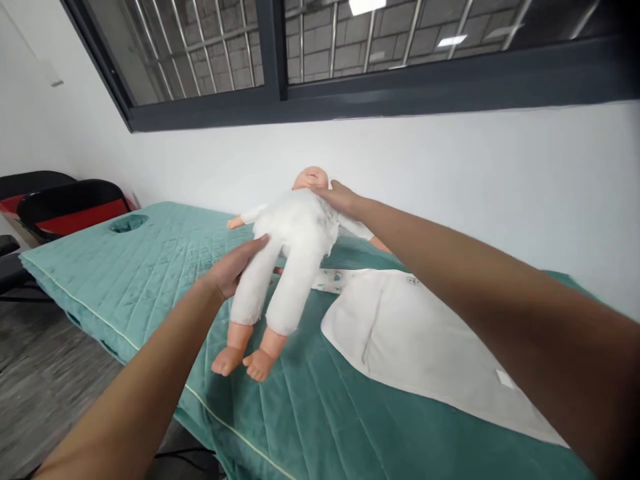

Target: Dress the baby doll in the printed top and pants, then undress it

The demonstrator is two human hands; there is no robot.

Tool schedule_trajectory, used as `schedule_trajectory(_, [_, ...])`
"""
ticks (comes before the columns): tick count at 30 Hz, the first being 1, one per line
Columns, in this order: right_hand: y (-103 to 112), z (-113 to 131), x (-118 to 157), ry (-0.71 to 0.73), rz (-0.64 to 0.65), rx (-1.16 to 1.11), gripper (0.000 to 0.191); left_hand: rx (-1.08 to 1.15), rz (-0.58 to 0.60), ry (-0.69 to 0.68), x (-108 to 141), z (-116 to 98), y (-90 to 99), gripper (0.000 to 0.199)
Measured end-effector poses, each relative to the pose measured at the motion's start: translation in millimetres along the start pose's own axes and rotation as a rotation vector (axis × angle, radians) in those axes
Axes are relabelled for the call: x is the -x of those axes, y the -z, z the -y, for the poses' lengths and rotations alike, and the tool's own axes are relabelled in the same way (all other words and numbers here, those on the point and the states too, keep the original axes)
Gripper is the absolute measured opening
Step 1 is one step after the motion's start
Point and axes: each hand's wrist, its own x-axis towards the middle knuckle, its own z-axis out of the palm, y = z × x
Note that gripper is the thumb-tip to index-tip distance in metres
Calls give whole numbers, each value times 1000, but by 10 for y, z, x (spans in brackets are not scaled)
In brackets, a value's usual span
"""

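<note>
A baby doll [295, 230] with a white cloth body and bare plastic feet is held above a green quilted bed cover, its head toward the wall. My left hand [240, 265] grips the doll's thigh, with fingers passing beneath it. Near the doll's neck and shoulder is my right hand [340, 198], partly behind the doll, its thumb raised and its other fingers largely hidden. A white cloth [410, 333] with a small patterned part lies spread to the right, partly covered by my right forearm.
The green bed cover [175, 240] has a round hole at its far left. Black and red chairs [80, 207] stand beyond the left edge. Behind the bed are a white wall [450, 160] and a dark-framed window [350, 100] with metal bars.
</note>
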Motion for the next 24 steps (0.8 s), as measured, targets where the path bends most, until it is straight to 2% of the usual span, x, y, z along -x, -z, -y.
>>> schedule_trajectory(2, [325,52,97,-40,23,139,56,-6,52,-48,79,69,-329,53])
schedule_trajectory(5, [841,-56,446,-171,3,337,70,-3,147,-115,137,352,-909,59])
schedule_trajectory(9, [1414,-452,1148,-323,-33,447,72,6,238,-104,129,865,-1650,70])
schedule_trajectory(12, [1725,-769,1607,-431,-53,498,67,42,333,-52,93,1175,-2063,76])
schedule_trajectory(14, [1875,-931,1816,-463,-53,501,66,33,379,-25,64,1320,-2253,78])
schedule_trajectory(17, [1991,-1085,1984,-478,-18,460,67,18,388,-15,30,1458,-2425,79])
schedule_trajectory(20, [1979,-1182,2026,-499,-10,411,69,43,340,22,37,1515,-2505,75])
schedule_trajectory(24, [1949,-1308,1992,-536,-27,425,82,66,277,53,94,1518,-2518,66])
